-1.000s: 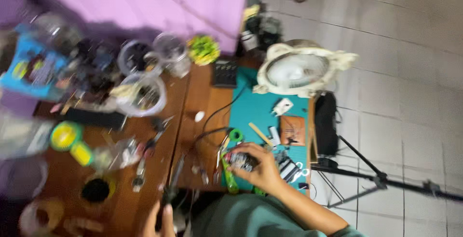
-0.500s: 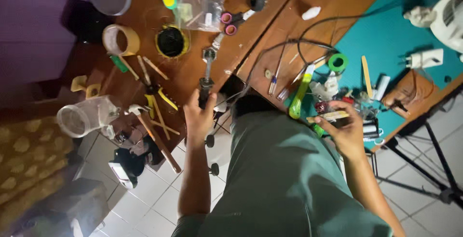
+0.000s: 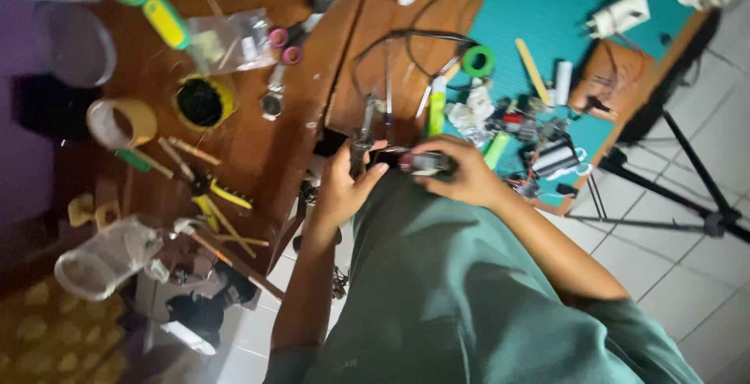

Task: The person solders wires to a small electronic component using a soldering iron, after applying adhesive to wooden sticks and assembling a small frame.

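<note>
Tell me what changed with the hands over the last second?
The left hand and right hand, apart before, have come together in front of the body. The left keeps its grip on a dark tool; the right now holds a small dark gadget. The tape roll and green tape ring stayed on the desk.

It was a home hobby workshop: a wooden worktop [image 3: 258, 150] crowded with hand tools, a tape roll [image 3: 121, 122], loose cables [image 3: 414, 36] and small electronic parts on a teal cutting mat [image 3: 539, 9], above a white tiled floor [image 3: 672, 275].
</note>
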